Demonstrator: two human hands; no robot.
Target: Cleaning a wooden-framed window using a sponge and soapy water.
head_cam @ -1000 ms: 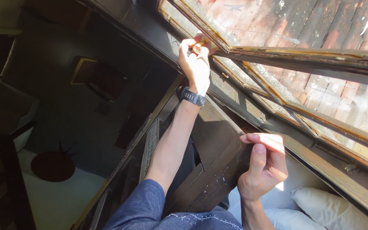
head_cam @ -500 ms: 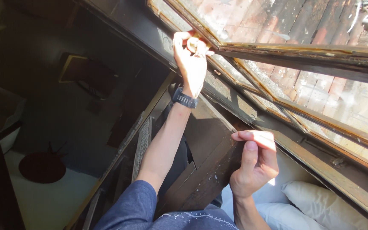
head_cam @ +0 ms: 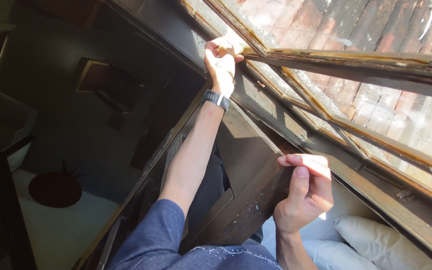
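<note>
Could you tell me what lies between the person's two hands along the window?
In the head view, a dark wooden shutter panel and the lower window frame lie between the left hand gripping the frame corner and the right hand holding the panel's edge.

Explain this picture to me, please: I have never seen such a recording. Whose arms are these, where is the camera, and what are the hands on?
The camera sits on a person's head and looks along their own two bare arms; there is no machine. The left hand, with a dark wristwatch, reaches up and grips the corner of an old wooden window frame with worn paint. The right hand rests its fingers on the edge of a dark wooden shutter panel. Through the glass shows a brick wall. White pillows lie below the window at lower right.
</note>
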